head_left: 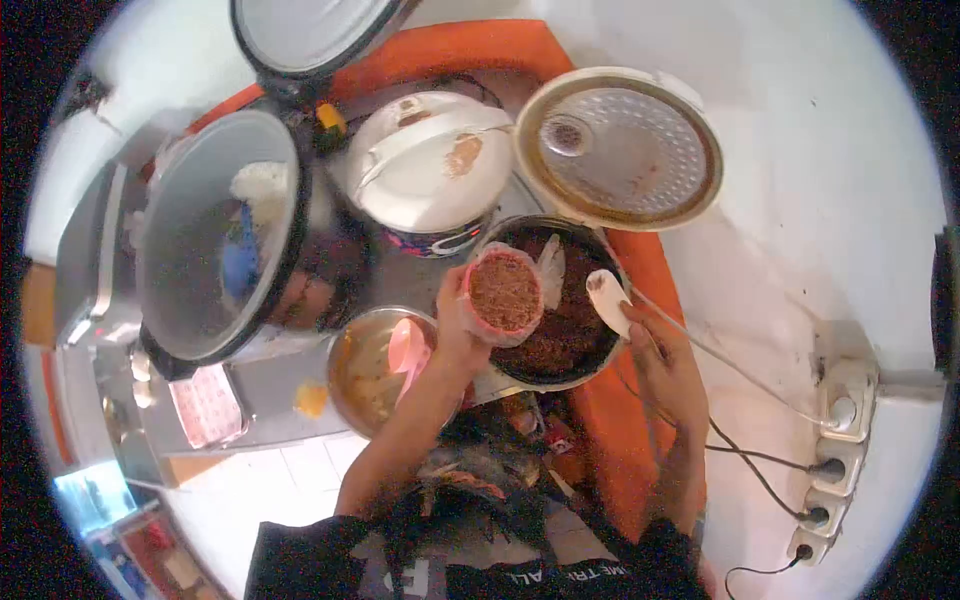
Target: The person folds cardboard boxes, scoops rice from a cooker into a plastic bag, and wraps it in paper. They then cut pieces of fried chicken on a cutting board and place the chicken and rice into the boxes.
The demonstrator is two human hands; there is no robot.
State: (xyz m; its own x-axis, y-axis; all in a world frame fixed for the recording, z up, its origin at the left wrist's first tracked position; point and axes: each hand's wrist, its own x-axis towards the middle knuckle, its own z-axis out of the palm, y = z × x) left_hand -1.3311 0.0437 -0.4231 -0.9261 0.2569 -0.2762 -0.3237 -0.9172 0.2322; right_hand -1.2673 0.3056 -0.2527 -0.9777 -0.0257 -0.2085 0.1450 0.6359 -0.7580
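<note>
My left hand (462,325) is wrapped round a pink-rimmed cup (504,292) filled with brown food, held over the left part of an open cooker. My right hand (660,355) grips a white rice paddle (607,300) at the cooker's right rim. Inside the open cooker (540,383) lies dark reddish-brown food, with a whitish, see-through piece (550,268) on it. The cooker's lid (625,145) stands raised behind, its dimpled inner side showing. Part of the food is hidden by the cup.
Left stands a large open pot (290,250) with white rice and a blue utensil. A closed white cooker (430,160) is behind. Near my left forearm sits a metal bowl (347,365) with a pink scoop (408,350). Cables run right to wall sockets (845,412).
</note>
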